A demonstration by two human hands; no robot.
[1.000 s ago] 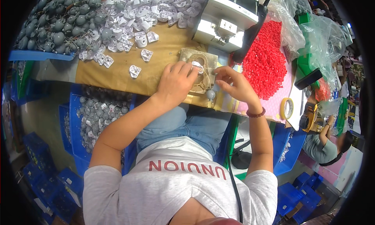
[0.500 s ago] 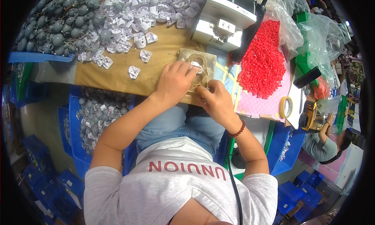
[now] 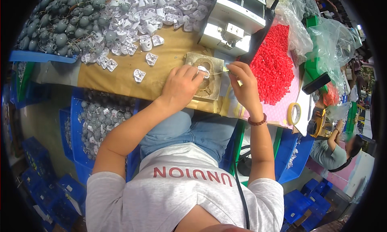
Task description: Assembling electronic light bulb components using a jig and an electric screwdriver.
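Observation:
On the brown-covered bench lies a square metal fixture point(image 3: 217, 87) with rounded cut-outs. My left hand point(image 3: 180, 86) rests over its left side, fingertips pressed on a small white plastic piece point(image 3: 203, 70) in the upper cut-out. From that piece a thin pale cord point(image 3: 217, 73) runs right to my right hand point(image 3: 245, 85), which pinches its end beside the fixture. A tiny dark bit shows at those fingertips, too small to name. Two loose white plastic parts point(image 3: 139, 75) lie left of my left hand.
A white machine point(image 3: 238, 14) stands behind the fixture. To the right are red plastic pieces point(image 3: 272, 66), a roll of yellow tape point(image 3: 294, 113) and a black phone-like object point(image 3: 316, 83). Grey round parts point(image 3: 60, 39) and white parts point(image 3: 157, 10) are heaped back left. Another person point(image 3: 334, 153) sits far right.
My right hand has moved up and to the right from the fixture's near edge, drawing the thin cord out sideways. My left hand stays on the white piece.

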